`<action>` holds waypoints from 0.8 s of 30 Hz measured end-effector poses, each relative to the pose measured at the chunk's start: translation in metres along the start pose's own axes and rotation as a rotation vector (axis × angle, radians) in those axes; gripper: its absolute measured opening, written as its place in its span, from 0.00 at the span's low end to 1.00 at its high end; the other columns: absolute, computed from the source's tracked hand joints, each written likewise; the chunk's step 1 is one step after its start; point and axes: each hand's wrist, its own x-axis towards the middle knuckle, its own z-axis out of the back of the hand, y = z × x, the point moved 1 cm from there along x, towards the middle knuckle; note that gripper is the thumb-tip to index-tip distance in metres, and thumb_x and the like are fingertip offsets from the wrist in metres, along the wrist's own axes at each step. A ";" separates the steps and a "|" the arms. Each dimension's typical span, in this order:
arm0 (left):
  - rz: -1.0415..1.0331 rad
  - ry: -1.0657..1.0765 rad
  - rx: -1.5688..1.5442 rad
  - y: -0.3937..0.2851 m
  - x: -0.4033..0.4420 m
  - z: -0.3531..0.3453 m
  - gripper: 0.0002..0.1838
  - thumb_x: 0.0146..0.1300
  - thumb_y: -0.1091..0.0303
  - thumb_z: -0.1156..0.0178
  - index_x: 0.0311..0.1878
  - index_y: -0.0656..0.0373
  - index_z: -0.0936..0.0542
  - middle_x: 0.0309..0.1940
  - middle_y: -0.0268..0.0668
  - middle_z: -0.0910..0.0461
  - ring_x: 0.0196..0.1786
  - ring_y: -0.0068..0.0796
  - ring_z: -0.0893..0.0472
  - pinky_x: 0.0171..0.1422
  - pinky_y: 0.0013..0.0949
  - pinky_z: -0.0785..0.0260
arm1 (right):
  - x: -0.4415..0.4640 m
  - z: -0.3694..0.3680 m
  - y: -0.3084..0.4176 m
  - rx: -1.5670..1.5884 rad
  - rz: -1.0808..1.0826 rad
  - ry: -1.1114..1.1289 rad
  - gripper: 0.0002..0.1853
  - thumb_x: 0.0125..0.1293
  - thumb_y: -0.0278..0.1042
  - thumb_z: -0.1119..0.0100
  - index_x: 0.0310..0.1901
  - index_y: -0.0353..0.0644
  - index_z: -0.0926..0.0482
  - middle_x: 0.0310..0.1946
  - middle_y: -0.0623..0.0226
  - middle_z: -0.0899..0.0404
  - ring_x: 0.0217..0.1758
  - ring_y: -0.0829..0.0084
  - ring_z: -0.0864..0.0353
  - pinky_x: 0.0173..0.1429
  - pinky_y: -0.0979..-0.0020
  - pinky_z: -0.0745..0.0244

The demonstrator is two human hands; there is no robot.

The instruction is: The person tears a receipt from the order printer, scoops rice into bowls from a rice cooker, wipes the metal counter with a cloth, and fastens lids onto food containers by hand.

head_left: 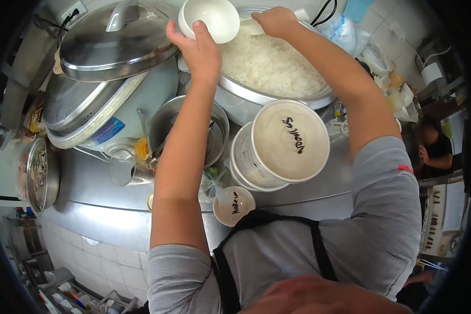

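Note:
My left hand (200, 52) grips a white bowl (214, 18) by its side, thumb up against the wall, tilted over the left rim of a large rice pot (238, 97). Cooked white rice (272, 65) fills the pot. My right hand (277, 22) is closed around a white rice paddle (301, 14), whose handle end sticks out to the right. The paddle's blade reaches toward the bowl at the rice's far edge, partly hidden by my fingers. Whether rice lies in the bowl is hard to make out.
Left stands a rice cooker (115, 112) under a big steel lid (115, 57). A steel pot (222, 125), a clear jug (121, 168) and lidded paper tubs (293, 144) with handwriting stand on the steel counter (89, 204). Another person (437, 149) is at far right.

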 end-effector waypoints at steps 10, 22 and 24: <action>-0.151 0.005 0.102 0.004 0.003 -0.004 0.29 0.60 0.58 0.56 0.58 0.66 0.51 0.50 0.57 0.38 0.53 0.46 0.35 0.58 0.36 0.46 | -0.038 0.012 0.032 0.073 0.185 0.072 0.14 0.57 0.31 0.56 0.46 0.51 0.30 0.29 0.62 0.23 0.35 0.62 0.23 0.36 0.61 0.29; -0.348 -0.126 0.336 0.023 0.010 -0.006 0.26 0.58 0.65 0.50 0.57 0.67 0.42 0.54 0.57 0.41 0.59 0.54 0.43 0.64 0.43 0.54 | -0.095 -0.009 0.027 0.538 0.226 0.134 0.12 0.53 0.30 0.58 0.39 0.43 0.28 0.34 0.54 0.25 0.38 0.56 0.25 0.40 0.58 0.32; -0.336 -0.130 0.287 0.020 0.008 -0.006 0.27 0.57 0.63 0.50 0.56 0.66 0.42 0.53 0.59 0.40 0.58 0.56 0.43 0.62 0.43 0.51 | -0.096 -0.010 0.021 0.670 0.273 0.179 0.11 0.52 0.28 0.57 0.36 0.39 0.29 0.30 0.53 0.25 0.32 0.59 0.24 0.35 0.61 0.31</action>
